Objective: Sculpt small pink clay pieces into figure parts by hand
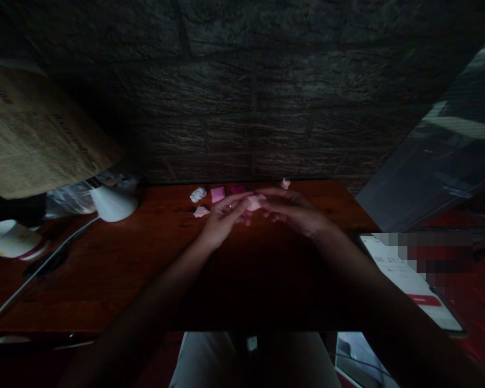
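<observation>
Over the far part of the wooden table, my left hand (pixel 223 216) and my right hand (pixel 297 212) meet around a small pale pink piece of crumpled paper (pixel 256 202). The fingers of both are closed on it, the left thumb and right fingertips pressing its sides. Just left of my left hand lie a pale pink crumpled scrap (pixel 201 212), a white crumpled scrap (pixel 198 194) and a flat pink square (pixel 217 194). A magenta piece (pixel 237 189) shows partly behind my left fingers. Beyond my right hand rests another pale pink scrap (pixel 285 184).
A dark brick wall (pixel 250 108) rises behind the table (pixel 105 280). At left stand a printed paper shade (pixel 44 134), a white cone-shaped stand (pixel 112 205) with its cable, and a paper cup (pixel 12 238) on its side. A lit phone or tablet (pixel 388 258) lies by my right forearm.
</observation>
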The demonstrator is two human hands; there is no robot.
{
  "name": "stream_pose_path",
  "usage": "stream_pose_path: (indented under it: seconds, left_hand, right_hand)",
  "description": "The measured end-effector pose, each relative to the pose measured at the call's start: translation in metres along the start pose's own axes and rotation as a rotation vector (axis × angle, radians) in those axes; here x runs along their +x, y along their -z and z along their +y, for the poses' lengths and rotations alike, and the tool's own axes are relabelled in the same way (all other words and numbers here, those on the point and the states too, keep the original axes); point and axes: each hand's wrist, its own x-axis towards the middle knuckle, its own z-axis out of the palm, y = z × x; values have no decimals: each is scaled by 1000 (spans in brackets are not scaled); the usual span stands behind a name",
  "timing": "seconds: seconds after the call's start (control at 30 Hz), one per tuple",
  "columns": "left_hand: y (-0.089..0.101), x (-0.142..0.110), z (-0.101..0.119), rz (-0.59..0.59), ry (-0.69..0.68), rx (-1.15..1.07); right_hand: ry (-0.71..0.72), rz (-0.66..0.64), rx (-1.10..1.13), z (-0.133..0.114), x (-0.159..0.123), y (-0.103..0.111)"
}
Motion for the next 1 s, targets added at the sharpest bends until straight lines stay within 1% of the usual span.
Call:
stream_pose_path:
  seconds: [0.07, 0.23, 0.33, 0.57, 0.8, 1.0]
  left_hand:
    - [1, 1, -1, -5, 20, -39]
    - [0, 1, 1, 2, 42, -98]
    - [-1, 0, 2, 17, 62, -105]
    - [-2, -1, 3, 4, 58, -85]
    - [-1, -1, 1, -21, 28, -46]
    - [0, -2, 3, -48, 12, 41]
  right_hand:
    - [20, -22, -19, 0, -1, 1]
    - [102, -1, -118, 1, -1, -2]
    - [124, -14, -134, -1, -2, -5]
    - [149, -15, -155, -2, -2, -8]
    - [166, 22, -185, -2, -3, -8]
    - [187, 38, -181, -1, -1, -10]
